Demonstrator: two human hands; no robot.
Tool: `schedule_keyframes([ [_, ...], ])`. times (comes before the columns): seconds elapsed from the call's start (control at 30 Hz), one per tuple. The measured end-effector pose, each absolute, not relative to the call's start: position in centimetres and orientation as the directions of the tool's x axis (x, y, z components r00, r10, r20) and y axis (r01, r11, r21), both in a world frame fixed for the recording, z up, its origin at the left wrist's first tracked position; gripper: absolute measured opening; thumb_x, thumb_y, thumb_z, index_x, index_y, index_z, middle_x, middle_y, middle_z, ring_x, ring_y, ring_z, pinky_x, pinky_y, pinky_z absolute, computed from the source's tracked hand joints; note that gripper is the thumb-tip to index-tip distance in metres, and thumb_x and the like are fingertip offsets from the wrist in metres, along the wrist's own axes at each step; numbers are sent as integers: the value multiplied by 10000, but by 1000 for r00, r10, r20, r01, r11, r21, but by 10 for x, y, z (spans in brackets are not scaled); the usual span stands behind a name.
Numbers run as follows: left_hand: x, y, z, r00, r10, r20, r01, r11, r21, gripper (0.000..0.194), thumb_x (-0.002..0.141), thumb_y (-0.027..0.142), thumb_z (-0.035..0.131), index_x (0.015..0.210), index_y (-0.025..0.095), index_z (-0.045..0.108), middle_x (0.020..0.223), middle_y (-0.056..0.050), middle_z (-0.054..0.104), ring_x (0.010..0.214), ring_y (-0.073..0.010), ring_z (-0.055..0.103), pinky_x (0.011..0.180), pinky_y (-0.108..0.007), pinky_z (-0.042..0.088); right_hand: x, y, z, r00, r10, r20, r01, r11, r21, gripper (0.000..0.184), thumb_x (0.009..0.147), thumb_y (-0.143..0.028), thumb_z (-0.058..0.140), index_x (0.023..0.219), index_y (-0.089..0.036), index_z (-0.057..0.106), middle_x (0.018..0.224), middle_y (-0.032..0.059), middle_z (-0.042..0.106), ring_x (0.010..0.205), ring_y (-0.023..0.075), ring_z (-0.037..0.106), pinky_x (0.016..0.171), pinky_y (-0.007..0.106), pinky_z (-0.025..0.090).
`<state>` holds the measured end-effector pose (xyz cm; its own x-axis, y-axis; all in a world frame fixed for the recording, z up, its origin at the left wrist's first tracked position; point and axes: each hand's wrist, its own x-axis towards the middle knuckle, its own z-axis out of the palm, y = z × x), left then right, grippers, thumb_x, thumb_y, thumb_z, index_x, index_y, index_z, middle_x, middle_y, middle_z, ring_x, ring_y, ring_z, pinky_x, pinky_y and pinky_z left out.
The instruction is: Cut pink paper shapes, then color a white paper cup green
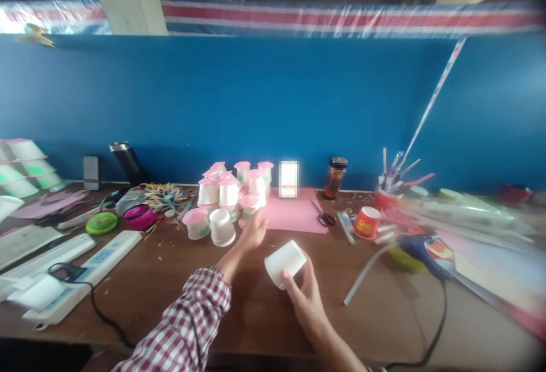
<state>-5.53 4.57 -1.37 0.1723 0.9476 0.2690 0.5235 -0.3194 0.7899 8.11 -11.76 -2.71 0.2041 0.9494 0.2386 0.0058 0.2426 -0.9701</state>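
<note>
My right hand [305, 298] holds a white paper cup [284, 263] tilted on its side above the brown table [239, 298]. My left hand [252, 231], in a red checked sleeve, reaches forward to a cluster of white cups with pink lids [232, 190]; its fingers touch or nearly touch a pink-lidded cup [249, 204] at the cluster's front. Two more cups, a pink-topped one [196, 223] and a plain white one [222, 227], stand just left of that hand. A pink paper sheet [294, 215] lies behind it.
Scissors [325, 218], a red printed cup [367, 222], a jar [335, 177] and a cup of brushes [386, 193] stand to the right, with a blue glue gun [422, 247] and its cable. Power strips [81, 272], green [101, 222] and magenta [139, 216] lids lie left. A blue wall backs the table.
</note>
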Motion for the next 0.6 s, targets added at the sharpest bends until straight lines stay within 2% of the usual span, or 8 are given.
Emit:
schedule_keyframes([
  [0.17,-66,54,-19,128,967,221,546,-255,798,441,837,226,491,1272,154,470,1280,-166,555,1212,-267,496,1008,-442,361,81,-118,-26,186,947,261,-4,267,-964,572,836,-337,625,1341,-220,385,1151,82,617,1031,255,585,908,389,458],
  [0.47,-68,48,-19,107,973,206,479,-232,847,392,843,347,485,1140,99,549,1215,-195,585,1183,-291,520,1019,-431,360,82,-119,-20,194,946,259,-25,269,-963,492,824,-359,628,1265,-224,455,1109,72,630,1003,250,599,887,391,481],
  [0.53,-61,32,-18,148,969,197,415,-242,877,405,865,421,445,1095,112,568,1150,-173,626,1109,-272,577,964,-407,428,82,-118,-24,227,944,240,-54,258,-965,503,829,-374,621,1276,-224,444,1125,77,619,1017,252,588,890,397,478],
  [0.6,-53,10,-17,188,966,179,320,-232,918,486,893,497,352,1154,129,532,1174,-158,622,1066,-241,608,884,-369,494,82,-115,-28,271,945,182,-132,224,-966,520,837,-403,605,1291,-227,423,1133,84,610,990,248,594,826,378,507],
])
